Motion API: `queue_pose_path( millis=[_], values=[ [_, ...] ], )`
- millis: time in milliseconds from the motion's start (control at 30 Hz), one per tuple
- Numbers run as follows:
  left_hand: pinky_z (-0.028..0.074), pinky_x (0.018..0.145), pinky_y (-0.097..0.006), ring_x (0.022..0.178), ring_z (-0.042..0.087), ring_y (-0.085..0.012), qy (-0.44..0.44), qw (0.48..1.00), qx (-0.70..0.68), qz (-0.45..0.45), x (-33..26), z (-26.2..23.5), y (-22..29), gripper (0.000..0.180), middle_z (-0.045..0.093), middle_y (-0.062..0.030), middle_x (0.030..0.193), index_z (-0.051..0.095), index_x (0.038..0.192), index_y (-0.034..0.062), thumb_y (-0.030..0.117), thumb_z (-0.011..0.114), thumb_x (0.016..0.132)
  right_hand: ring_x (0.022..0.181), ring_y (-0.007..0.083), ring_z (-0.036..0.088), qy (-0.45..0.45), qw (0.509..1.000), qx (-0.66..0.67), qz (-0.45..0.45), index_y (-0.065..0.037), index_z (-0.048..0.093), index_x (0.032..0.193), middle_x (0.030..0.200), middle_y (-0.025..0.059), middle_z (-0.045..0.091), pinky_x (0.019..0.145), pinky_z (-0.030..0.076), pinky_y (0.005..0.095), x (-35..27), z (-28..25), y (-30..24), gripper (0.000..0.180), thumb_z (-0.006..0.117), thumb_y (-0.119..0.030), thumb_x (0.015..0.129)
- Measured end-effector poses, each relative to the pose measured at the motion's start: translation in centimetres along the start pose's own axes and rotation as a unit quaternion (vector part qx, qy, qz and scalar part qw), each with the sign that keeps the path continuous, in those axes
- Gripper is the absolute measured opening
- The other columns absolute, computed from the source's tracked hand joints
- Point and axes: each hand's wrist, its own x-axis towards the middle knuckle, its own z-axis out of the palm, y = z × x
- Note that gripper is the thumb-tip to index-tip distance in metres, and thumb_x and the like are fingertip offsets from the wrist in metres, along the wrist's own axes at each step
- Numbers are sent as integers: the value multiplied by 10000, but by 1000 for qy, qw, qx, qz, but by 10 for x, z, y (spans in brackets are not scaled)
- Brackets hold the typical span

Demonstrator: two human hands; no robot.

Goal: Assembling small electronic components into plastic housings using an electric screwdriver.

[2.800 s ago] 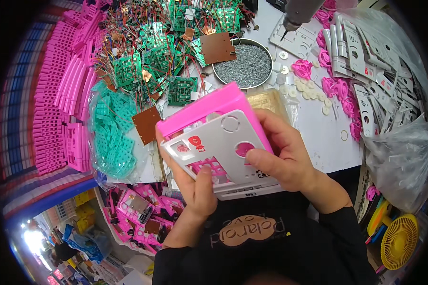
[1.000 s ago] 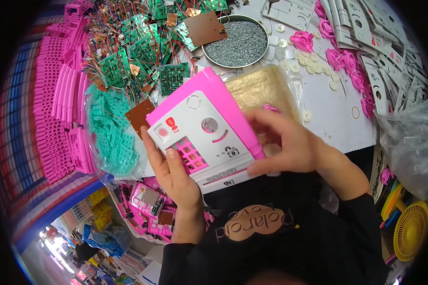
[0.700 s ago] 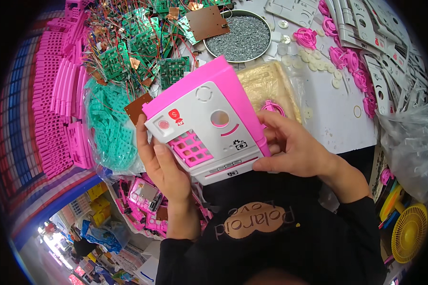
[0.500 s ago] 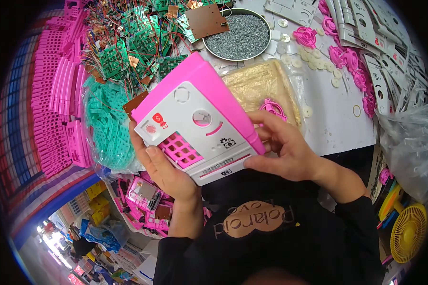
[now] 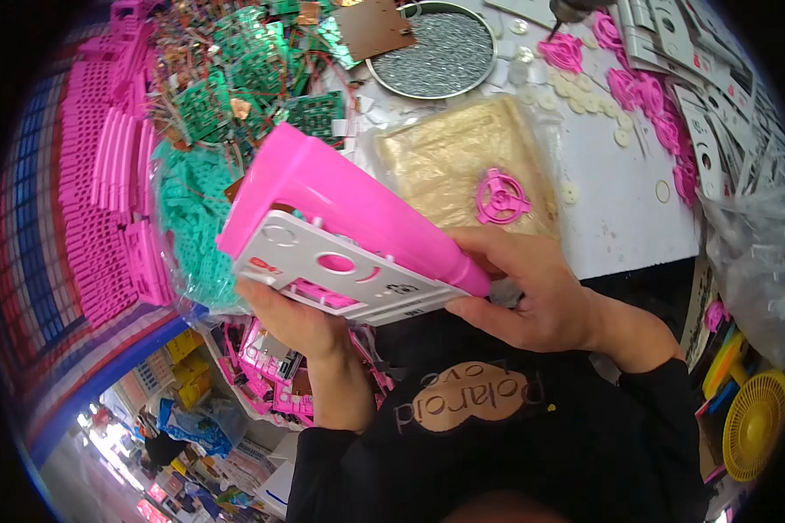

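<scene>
While a white table [image 5: 624,235] spreads across the upper half of the view, a tangle of green circuit boards and thin wires [image 5: 240,65] covers it at eleven o'clock. Stacked pink grid parts [image 5: 96,196] stand on checked cloth [image 5: 30,196] between nine and ten, and overlapping white plates [image 5: 715,100] lie at two. Next in size comes the pink housing [image 5: 349,205], tilted just above and left of the centre, its narrow end toward four o'clock. Against its lower side is a white panel [image 5: 366,281] with a round hole; the two meet near that narrow end and stand apart toward ten, with pegs visible in the gap. A gold wrapped packet [image 5: 432,148] lies at one o'clock, and a round tin of small metal screws [image 5: 434,57] at twelve. The right hand [image 5: 536,292] grips the housing's narrow end together with the panel, thumb on the panel's side. The left hand [image 5: 296,322] holds the panel's edge at eight o'clock, some fingers hidden. Smaller still, a pink ring [image 5: 503,212] rests on the packet, and cream discs [image 5: 576,91] scatter between one and two.
</scene>
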Motion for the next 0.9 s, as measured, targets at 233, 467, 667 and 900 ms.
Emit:
queue_pose_path(
  millis=[233, 467, 667, 900],
  values=[
    [537, 940, -357, 1062, 674, -201, -16, 991, 130, -15, 21, 9, -3, 555, 684, -115, 1203, 590, 1300, -17, 453, 348, 1134, 1049, 241, 720, -1, 996, 35, 85, 26, 502, 1417, 1199, 173, 697, 929, 563, 330, -9, 1, -12, 556, 719, 2, 906],
    [531, 818, -279, 876, 663, -129, -46, 996, -33, -69, -3, 24, 1, 555, 699, -86, 1002, 607, 1188, -38, 455, 360, 1130, 1154, 169, 659, 76, 960, 239, 125, 40, 384, 1493, 1275, 148, 669, 988, 536, 289, -11, -3, -1, 585, 636, 75, 966],
    [523, 801, -274, 888, 656, -127, -56, 992, 107, 21, -8, 20, -16, 459, 695, -102, 1001, 634, 1155, -43, 323, 356, 1137, 1154, 163, 657, 71, 961, 232, 130, 42, 404, 1482, 1276, 142, 665, 985, 537, 295, -15, 7, -1, 573, 658, 42, 969],
    [558, 821, -312, 920, 703, -185, -67, 993, 95, 2, -5, 8, -12, 537, 713, -135, 1058, 599, 1268, -88, 364, 345, 1129, 815, 78, 661, 15, 990, 71, 124, 37, 685, 1130, 919, 60, 722, 719, 544, 257, 6, -25, -11, 290, 777, -152, 930]
  ],
)
